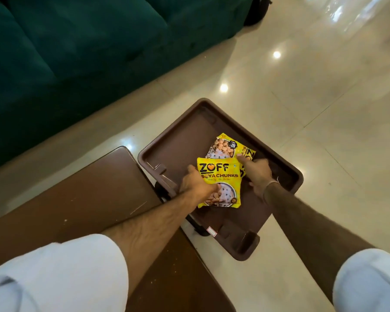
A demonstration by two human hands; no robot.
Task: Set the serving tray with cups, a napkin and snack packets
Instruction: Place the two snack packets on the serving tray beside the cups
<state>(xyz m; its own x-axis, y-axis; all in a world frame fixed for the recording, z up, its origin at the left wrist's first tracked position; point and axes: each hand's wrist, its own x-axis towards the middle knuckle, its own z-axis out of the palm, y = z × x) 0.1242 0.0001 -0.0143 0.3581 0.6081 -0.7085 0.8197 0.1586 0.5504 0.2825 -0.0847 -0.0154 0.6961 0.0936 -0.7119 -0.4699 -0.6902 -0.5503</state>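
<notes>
a brown serving tray (pixel 178 140) sits in the middle of the frame, resting on the pale glossy floor (pixel 302 86) just beside a brown wooden table (pixel 77 194) that fills the lower left. two yellow snack packets lie inside the tray. the near packet (pixel 221 176) faces up, its label reading "zoff soya chunks", and it overlaps the lower edge of the far packet (pixel 227 146), which lies turned the other way (its lettering reads upside down toward the right).

the left hand (pixel 197 184) comes in from the lower left and holds the near packet by its left edge, fingers curled over the yellow film. the right hand (pixel 256 173) comes in from the lower right and rests at the right edge of the same packet, one fingertip pressed where the two packets meet; whether it actually grips the film or only presses on it cannot be told, since the palm side is hidden. a thin band circles the right wrist. both forearms are bare, with white sleeves (pixel 54 273) rolled up at the bottom corners of the frame.

a dark green sofa (pixel 77 52) fills the upper left. ceiling lights show as bright spots on the floor tiles in the upper right.
</notes>
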